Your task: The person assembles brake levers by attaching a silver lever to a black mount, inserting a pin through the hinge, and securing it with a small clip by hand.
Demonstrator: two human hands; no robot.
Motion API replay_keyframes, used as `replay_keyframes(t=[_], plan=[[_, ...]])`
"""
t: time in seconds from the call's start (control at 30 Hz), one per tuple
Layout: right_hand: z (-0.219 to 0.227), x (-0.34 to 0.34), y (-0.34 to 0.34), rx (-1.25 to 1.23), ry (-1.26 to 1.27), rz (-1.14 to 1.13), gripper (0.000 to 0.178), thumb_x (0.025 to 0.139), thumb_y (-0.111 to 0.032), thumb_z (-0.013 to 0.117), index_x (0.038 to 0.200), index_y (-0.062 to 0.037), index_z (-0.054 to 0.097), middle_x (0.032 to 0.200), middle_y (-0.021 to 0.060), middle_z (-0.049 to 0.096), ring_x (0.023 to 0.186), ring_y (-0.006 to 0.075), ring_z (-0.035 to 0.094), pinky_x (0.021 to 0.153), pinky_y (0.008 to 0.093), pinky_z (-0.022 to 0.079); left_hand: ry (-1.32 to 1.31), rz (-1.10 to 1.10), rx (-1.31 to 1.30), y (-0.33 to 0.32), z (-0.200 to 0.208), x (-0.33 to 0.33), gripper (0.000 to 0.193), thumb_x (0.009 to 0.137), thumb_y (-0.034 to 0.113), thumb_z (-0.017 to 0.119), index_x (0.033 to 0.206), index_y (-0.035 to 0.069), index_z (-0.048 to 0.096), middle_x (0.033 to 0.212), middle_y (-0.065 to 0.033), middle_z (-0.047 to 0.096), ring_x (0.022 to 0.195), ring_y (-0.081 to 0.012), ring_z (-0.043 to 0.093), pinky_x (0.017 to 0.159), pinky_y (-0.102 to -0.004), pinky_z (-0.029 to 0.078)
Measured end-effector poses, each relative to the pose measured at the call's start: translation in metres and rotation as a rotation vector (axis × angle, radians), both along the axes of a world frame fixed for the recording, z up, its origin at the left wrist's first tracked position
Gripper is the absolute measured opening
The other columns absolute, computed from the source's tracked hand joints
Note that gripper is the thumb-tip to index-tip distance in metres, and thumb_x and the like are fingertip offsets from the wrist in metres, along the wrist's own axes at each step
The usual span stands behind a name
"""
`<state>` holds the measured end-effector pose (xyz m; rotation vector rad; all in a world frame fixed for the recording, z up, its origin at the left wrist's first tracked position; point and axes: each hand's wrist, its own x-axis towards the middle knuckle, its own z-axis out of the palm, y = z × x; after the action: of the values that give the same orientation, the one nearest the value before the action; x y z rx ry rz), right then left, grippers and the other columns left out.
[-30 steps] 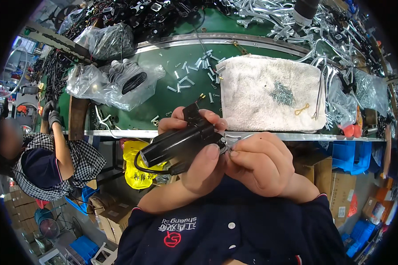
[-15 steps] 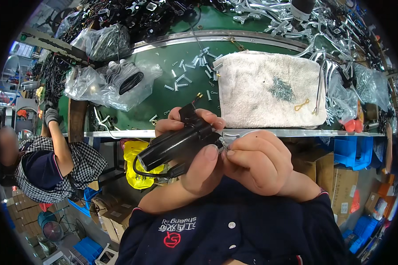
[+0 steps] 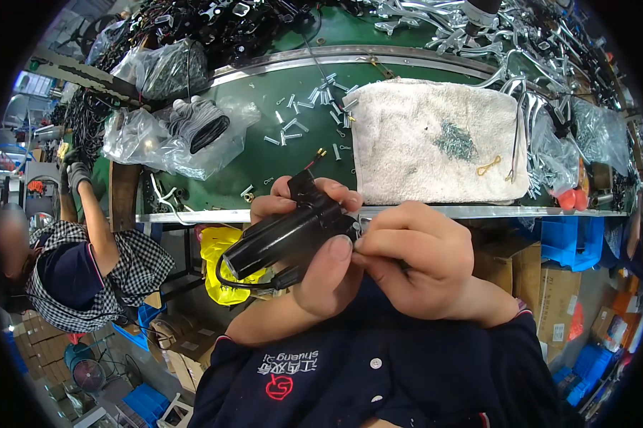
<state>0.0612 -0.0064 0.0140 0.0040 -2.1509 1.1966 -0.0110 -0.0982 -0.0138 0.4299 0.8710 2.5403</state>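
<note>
My left hand (image 3: 327, 282) is wrapped round a black cylindrical grip (image 3: 279, 239) with a cable looping from its lower end. A thin wire with brass-coloured tips (image 3: 320, 154) sticks out of the grip's far side. At its right end, beside a small metal piece (image 3: 357, 227), my right hand (image 3: 421, 260) pinches with thumb and forefinger. Whatever lies between those fingertips is too small and covered to name. Beyond my hands, a white towel (image 3: 400, 164) lies on the green bench, bearing a pile of thin metal pins (image 3: 456, 140) and a brass-coloured wire loop (image 3: 488, 167).
Loose silver pins (image 3: 293, 125) are scattered left of the towel. Grey gloves (image 3: 204, 125) rest on a clear plastic bag (image 3: 150, 150). Silver levers (image 3: 436, 28) heap up at the back right. On the left, a person (image 3: 86, 264) in a checked apron works at the bench.
My right hand's fingertips have shifted slightly left, and its fingers sit differently at the grip's end. My left hand keeps its hold. The person's gloved hands at left have moved.
</note>
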Motion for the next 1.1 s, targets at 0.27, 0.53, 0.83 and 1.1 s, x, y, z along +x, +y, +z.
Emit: replay_keyframes(t=[0.27, 0.53, 0.83, 1.1], plan=[[-0.001, -0.004, -0.001, 0.075, 0.049, -0.026, 0.021, 0.057, 0.007, 0.065, 0.076, -0.0025, 0.061, 0.071, 0.0079, 0.056, 0.058, 0.0191, 0.054, 0.050, 0.0258, 0.043, -0.038, -0.012, 0.011, -0.004, -0.002, -0.001, 0.051, 0.064, -0.005, 0.058, 0.105, 0.013, 0.033, 0.106, -0.0055, 0.036, 0.098, -0.0234, 0.045, 0.081, -0.0399, 0.039], [-0.004, -0.003, -0.004, 0.095, 0.100, -0.021, 0.020, 0.058, 0.006, 0.065, 0.075, -0.0017, 0.060, 0.070, 0.0087, 0.055, 0.057, 0.0206, 0.053, 0.050, 0.0263, 0.043, -0.041, -0.063, 0.081, -0.007, -0.002, -0.001, 0.052, 0.062, -0.007, 0.056, 0.104, 0.011, 0.033, 0.105, -0.0062, 0.035, 0.098, -0.0239, 0.045, 0.082, -0.0405, 0.039], [-0.009, -0.004, -0.001, 0.046, 0.067, 0.031, 0.025, 0.057, 0.005, 0.061, 0.080, -0.0025, 0.058, 0.075, 0.0089, 0.054, 0.060, 0.0230, 0.052, 0.053, 0.0300, 0.043, -0.058, -0.053, 0.030, -0.008, -0.006, -0.001, 0.051, 0.061, -0.005, 0.057, 0.103, 0.011, 0.034, 0.105, -0.0067, 0.036, 0.097, -0.0243, 0.046, 0.081, -0.0394, 0.039], [-0.011, -0.004, -0.002, -0.027, 0.038, -0.015, 0.017, 0.061, 0.003, 0.067, 0.075, -0.0024, 0.060, 0.071, 0.0079, 0.057, 0.059, 0.0193, 0.055, 0.051, 0.0254, 0.043, -0.061, -0.049, 0.009, -0.006, -0.004, 0.000, 0.051, 0.060, -0.002, 0.060, 0.103, 0.010, 0.034, 0.099, -0.0091, 0.041, 0.092, -0.0250, 0.048, 0.079, -0.0362, 0.040]])
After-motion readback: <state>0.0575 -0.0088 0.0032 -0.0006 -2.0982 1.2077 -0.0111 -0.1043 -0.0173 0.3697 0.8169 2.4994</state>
